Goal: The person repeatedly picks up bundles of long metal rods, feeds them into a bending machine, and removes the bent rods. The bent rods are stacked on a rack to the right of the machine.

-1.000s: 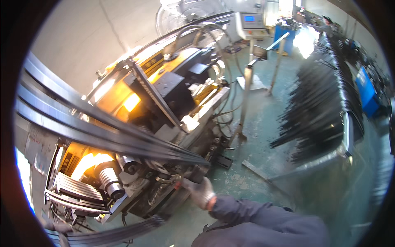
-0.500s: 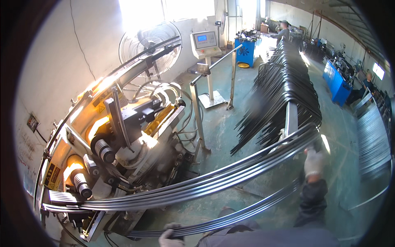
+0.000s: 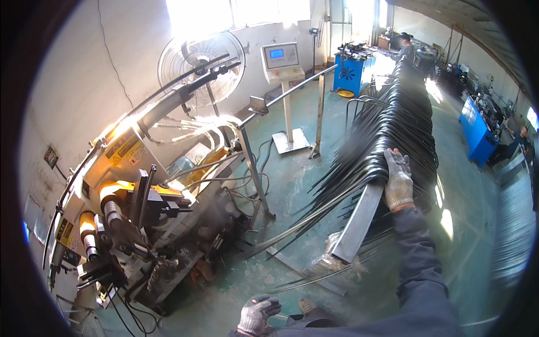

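Observation:
My right hand, in a pale knit glove, lies with its fingers stretched out against the near end of a row of bent dark metal rods. These hang over a long metal beam, whose bare end points toward me. Low in the middle, my left hand wears a similar glove with grey fingertips. It holds nothing, and its fingers are partly extended. Lighter long rods slope down to the left from the bundle's near end.
A bending machine with rollers and hoses fills the left side. A control panel stands on a post beyond it, near a large fan. Blue machines and a seated person are at right; another person stands far back.
The long rods that stretched from the bending machine to my right side now hang on the beam. My right hand has moved up and left onto the bundle; my left hand has let go of rods.

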